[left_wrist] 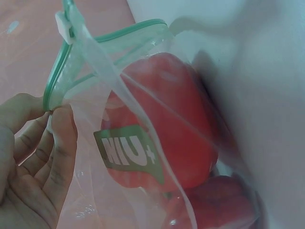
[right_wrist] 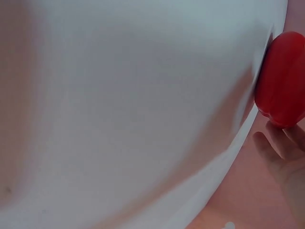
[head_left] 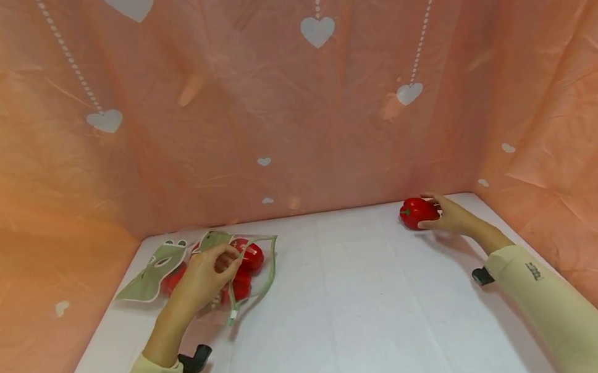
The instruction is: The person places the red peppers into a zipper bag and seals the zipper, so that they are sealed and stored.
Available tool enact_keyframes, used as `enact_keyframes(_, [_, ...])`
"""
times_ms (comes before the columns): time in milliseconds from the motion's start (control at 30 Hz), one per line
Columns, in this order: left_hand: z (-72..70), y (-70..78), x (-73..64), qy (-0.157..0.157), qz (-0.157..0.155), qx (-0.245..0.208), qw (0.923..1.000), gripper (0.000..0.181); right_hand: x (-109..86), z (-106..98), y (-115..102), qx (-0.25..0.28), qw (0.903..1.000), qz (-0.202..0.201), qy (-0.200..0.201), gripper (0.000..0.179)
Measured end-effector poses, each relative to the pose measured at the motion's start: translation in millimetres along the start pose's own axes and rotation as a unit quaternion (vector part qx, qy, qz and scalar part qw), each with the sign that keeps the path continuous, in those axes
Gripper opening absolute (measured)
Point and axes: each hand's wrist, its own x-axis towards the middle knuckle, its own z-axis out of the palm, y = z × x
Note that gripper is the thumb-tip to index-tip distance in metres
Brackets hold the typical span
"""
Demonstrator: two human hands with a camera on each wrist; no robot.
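My left hand (head_left: pixel 206 279) pinches the green-edged mouth of a clear zip bag (head_left: pixel 272 270) between thumb and fingers. The bag lies at the left with several red bell peppers inside; one bagged bell pepper (left_wrist: pixel 167 119) sits close to the opening. A white slider (left_wrist: pixel 63 27) is on the green zip strip. On the far right of the table, my right hand (head_left: pixel 451 216) is at a loose red bell pepper (head_left: pixel 414 214) with a green stem. Its thumb and fingers are spread about the pepper's end, and the fingertips (right_wrist: pixel 271 126) are right at its surface.
A white cloth covers the table (head_left: pixel 347 305). Orange curtains (head_left: pixel 291 119) with white hearts enclose the back and both sides. A green printed flap (head_left: pixel 153 276) of the bag spreads toward the left edge. Dark wrist mounts (head_left: pixel 196 359) stick out beneath both sleeves.
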Motion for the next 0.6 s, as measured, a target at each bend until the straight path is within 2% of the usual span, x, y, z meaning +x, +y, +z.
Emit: enact_keyframes(600, [1.3, 1.8, -2.2, -0.009, -0.019, 0.003, 0.9998, 0.016, -0.5, -0.1, 9.3, -0.03, 0.9993, -0.018, 0.015, 0.071])
